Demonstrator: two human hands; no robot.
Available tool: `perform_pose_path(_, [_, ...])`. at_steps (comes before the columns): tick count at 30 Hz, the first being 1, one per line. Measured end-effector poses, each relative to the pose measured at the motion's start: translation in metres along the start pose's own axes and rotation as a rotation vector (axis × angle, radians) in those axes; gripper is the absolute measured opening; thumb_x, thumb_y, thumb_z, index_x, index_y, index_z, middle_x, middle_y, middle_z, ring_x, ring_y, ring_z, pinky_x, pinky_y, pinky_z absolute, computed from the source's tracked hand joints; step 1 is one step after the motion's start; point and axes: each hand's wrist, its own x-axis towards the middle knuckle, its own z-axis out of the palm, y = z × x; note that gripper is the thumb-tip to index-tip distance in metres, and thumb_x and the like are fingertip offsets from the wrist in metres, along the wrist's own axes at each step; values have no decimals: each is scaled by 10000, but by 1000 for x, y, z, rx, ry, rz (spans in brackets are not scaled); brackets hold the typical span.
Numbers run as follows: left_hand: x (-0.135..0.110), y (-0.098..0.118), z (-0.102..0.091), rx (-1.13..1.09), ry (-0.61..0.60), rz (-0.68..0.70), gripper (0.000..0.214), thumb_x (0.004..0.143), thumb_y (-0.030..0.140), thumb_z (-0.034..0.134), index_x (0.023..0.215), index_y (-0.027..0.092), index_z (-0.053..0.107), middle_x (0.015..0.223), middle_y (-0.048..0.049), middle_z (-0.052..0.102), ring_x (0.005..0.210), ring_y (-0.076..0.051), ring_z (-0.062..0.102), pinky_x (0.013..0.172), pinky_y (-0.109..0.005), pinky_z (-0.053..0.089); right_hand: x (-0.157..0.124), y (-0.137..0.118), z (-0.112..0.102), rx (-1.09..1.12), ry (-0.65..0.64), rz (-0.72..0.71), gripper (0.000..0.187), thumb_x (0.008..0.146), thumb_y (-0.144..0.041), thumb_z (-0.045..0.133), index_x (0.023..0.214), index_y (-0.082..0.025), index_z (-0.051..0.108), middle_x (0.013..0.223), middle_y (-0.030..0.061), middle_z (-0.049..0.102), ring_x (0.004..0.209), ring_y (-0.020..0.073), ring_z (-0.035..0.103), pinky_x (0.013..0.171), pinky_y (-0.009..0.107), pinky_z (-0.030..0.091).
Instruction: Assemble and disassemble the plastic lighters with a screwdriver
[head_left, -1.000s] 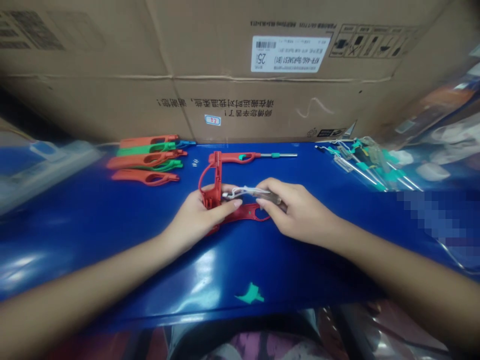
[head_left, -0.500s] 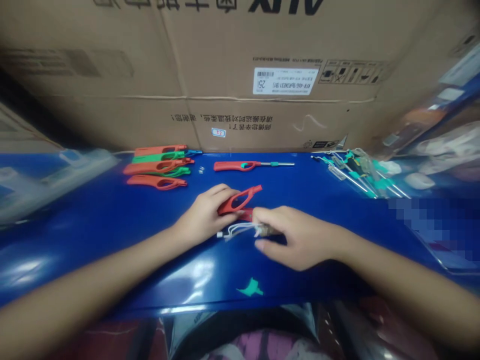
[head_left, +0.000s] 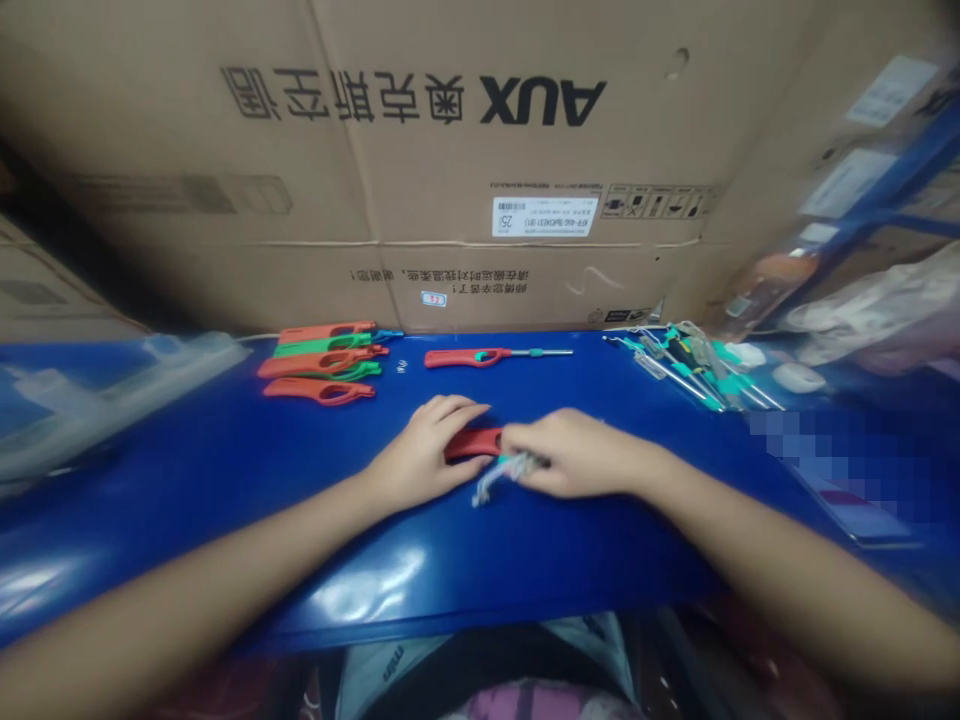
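Note:
In the head view, my left hand (head_left: pixel 424 450) is closed around a red plastic lighter casing (head_left: pixel 472 442) at the middle of the table. My right hand (head_left: pixel 577 455) is closed at the casing's right end, its fingers bunched over a blurred bundle of pale wires (head_left: pixel 491 482). A bit of teal shows by those fingertips. What else the right fingers grip is hidden. Behind the hands lies a red long-necked lighter (head_left: pixel 461 357) with a metal tube and teal trigger.
Orange and green lighter casings (head_left: pixel 322 390) are stacked at the back left, beside tiny metal pieces (head_left: pixel 402 367). Back right lies a pile of metal tubes with teal parts (head_left: pixel 690 370). A large cardboard box (head_left: pixel 420 210) walls off the back. A clear plastic tray (head_left: pixel 150 375) is at left.
The raised red casing piece has come down and only one red casing shows between my hands. The teal piece near the front edge is gone from there. My view has tilted up.

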Motion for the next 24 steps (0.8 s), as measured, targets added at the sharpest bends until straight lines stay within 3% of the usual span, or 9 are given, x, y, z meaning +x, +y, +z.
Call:
perform_pose_path(4, [1,-6,-9,19,-2,-6,399,893,376,680,1233,168,660,1218,-139,650,1139,-295,592,1044,-496,473,-8,54,-23,-18,288,436,188,957,-366,529,1000,-215,632,804,14,701,673,140,582,612,251,327])
perform_pose_path(6, [2,-10,-13,17,-29,36,320,929,365,636,1177,169,688,1156,-121,660,1091,-265,606,1015,-452,496,-14,86,-28,-117,347,723,259,971,-424,497,1034,-218,641,894,58,729,764,184,634,642,263,363])
perform_pose_path(8, [2,-12,-15,20,-61,76,311,965,370,597,1191,176,689,1123,-107,654,1053,-241,614,975,-409,518,-23,116,-29,-163,379,902,282,966,-410,494,1013,-184,656,950,133,738,848,251,668,659,288,388])
perform_pose_path(12, [2,-15,-16,42,-88,91,334,1001,397,558,1233,188,676,1103,-94,637,1036,-224,615,957,-379,524,-43,159,-27,-217,470,1198,431,1028,-386,315,1186,-118,614,1114,234,715,1020,332,680,761,355,460])
perform_pose_path(17, [0,-17,-15,78,-88,72,382,981,422,583,1279,189,643,1158,-96,634,1071,-237,620,980,-389,520,-51,172,-22,-213,425,1305,410,987,-465,450,1162,-147,641,1188,216,704,1109,350,670,830,388,498])
perform_pose_path(24, [0,-15,-24,131,-131,79,328,987,375,547,1221,181,672,1110,-89,641,1033,-228,629,925,-355,538,-39,165,-18,-188,357,1244,428,967,-546,487,1161,-193,633,1199,170,706,1128,328,662,842,386,514])
